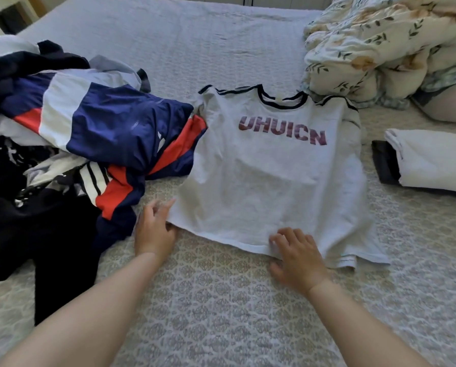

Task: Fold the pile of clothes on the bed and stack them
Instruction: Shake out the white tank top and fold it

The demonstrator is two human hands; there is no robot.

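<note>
Both hands, left hand (154,229) and right hand (298,256), rest relaxed on the near hem of the white shirt (272,170) spread on the bed (221,313), smoothing it seemingly; folding its sides inward likely comes next.

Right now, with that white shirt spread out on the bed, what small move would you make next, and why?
Probably fold one side in lengthwise. The white T-shirt lies flat, print up, not yet folded. The left hand is at its bottom-left corner and the right hand rests on the hem, so lifting the left edge toward the middle seems the natural start.
</note>
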